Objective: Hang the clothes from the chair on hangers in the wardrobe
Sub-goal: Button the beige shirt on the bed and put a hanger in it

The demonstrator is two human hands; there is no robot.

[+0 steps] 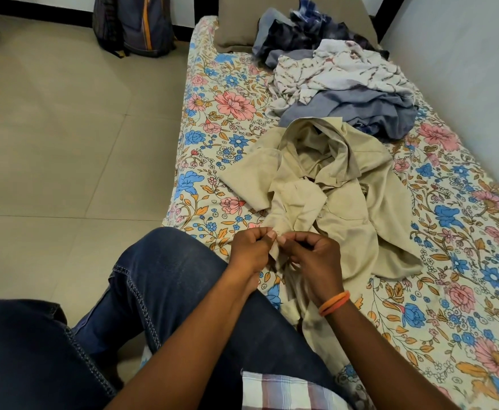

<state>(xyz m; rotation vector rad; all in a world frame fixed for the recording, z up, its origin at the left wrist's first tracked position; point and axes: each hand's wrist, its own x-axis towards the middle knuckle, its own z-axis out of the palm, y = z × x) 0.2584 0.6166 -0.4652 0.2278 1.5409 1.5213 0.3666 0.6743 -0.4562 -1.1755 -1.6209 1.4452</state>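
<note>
Person sits at the near left edge of a bed (464, 291) w/ a floral sheet, legs in blue jeans (159, 291) hanging over the bed's left edge onto the tiled floor (64, 143). Beige shirt (331, 184) lies crumpled mid-bed, collar end toward the far end, one edge pulled toward the person. Left hand (249, 250) and right hand (316, 255) are both curled, each pinching that near edge of the beige shirt btwn thumb and fingertips, knuckles close together, nearly touching; cloth bunches btwn them and trails down under the right wrist. Orange wristbands (334, 303) on the right wrist. Beyond the shirt, toward the far right side of the bed by the wall, a pile of clothes: grey-blue garment (360, 110) just behind the beige shirt's collar, white patterned garment (337, 72) on top of it, dark blue clothes (301, 34) further back. Tan pillow (236, 28) at the far end of the bed, partly under the dark clothes. Backpack (136, 25) stands on the floor off the bed's far left corner. Checked cloth (286, 389) at the bottom of view, by the person's lap.
</note>
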